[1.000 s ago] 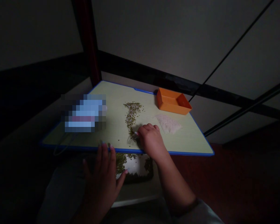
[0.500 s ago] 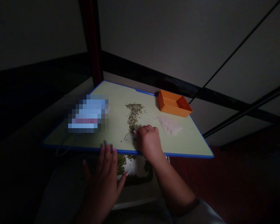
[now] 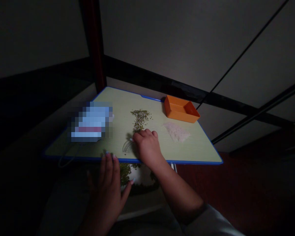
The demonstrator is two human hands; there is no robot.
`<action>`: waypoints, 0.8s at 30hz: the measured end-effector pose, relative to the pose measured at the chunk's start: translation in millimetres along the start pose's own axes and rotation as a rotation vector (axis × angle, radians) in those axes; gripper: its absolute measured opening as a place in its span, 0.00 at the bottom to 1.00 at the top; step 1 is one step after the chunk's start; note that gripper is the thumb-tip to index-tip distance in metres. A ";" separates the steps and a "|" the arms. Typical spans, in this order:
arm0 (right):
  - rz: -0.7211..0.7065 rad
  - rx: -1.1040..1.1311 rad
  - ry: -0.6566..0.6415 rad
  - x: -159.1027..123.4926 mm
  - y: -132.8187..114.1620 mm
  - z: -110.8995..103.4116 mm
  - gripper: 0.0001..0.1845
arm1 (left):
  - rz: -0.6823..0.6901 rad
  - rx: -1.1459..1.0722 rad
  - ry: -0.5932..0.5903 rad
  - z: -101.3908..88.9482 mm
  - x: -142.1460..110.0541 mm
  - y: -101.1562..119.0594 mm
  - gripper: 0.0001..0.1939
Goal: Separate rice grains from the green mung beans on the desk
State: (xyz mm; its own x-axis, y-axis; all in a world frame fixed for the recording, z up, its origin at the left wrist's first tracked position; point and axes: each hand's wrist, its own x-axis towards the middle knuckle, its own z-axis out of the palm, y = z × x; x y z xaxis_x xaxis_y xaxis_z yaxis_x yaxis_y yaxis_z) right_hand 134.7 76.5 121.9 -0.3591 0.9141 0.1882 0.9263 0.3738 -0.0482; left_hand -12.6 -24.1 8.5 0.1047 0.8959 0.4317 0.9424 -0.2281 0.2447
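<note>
My right hand [image 3: 147, 144] is closed, knuckles up, over the pale green board [image 3: 113, 131] near its front edge. Whatever its fingers pinch is hidden. Fine curved lines [image 3: 127, 147] show just left of it; I cannot tell whether they are marks or part of something held. Touching or just beyond the fingers lies a strip of small greenish-brown seeds or flakes [image 3: 139, 118]. My left hand [image 3: 111, 183] is open, fingers spread, at the board's front edge. Below, partly covered by my hands, sits a pale container [image 3: 142, 177] with green bits in it.
White rice-like grains [image 3: 177, 131] are heaped on the board's right side. Behind them stands an orange open box [image 3: 182, 113]. A blurred-out bluish object [image 3: 90, 123] lies at the left, with a thin cord loop [image 3: 68, 159] near it. Walls rise behind the board.
My right hand has moved left and slightly up over the board, and the fine curved lines now show farther left. My left hand stays open. The whole view has shifted a little.
</note>
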 end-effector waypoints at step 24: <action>0.526 0.113 0.048 -27.3 64.3 -30.1 0.14 | 0.081 0.043 0.072 3.2 2.9 -0.7 0.45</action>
State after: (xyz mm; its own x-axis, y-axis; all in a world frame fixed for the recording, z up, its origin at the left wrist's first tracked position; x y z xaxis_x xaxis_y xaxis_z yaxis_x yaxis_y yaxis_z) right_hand 207.5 70.8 143.3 0.1577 0.9753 0.1548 0.9607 -0.1153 -0.2524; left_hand -11.9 -20.1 6.8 0.1594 0.8451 0.5103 0.9446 -0.2808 0.1700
